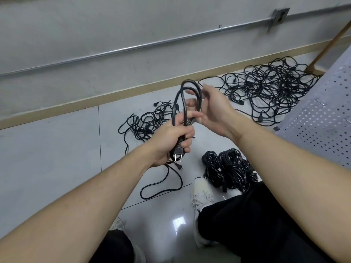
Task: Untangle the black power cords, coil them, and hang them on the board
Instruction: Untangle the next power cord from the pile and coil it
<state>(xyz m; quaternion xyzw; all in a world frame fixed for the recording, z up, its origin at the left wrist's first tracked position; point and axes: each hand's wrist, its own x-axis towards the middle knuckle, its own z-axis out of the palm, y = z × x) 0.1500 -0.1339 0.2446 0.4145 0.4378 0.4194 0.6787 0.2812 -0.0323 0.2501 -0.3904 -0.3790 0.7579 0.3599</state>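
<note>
Held cord: black sheath, black plug body with two silver prongs. Loose tangle by the wall: black throughout. Smaller tangle mid-floor: black as well. Coiled bundles: black, glossy highlights. Floor: pale grey tiles with thin dark joint lines, white glare patch near the feet. Skirting strip: tan. Wall: dull grey, crossed by a silver-grey conduit. Board: light grey-lilac, regular grid of small round holes. Shoe: off-white with white laces. Trousers: plain black. Stick at right: light brown wood.
</note>
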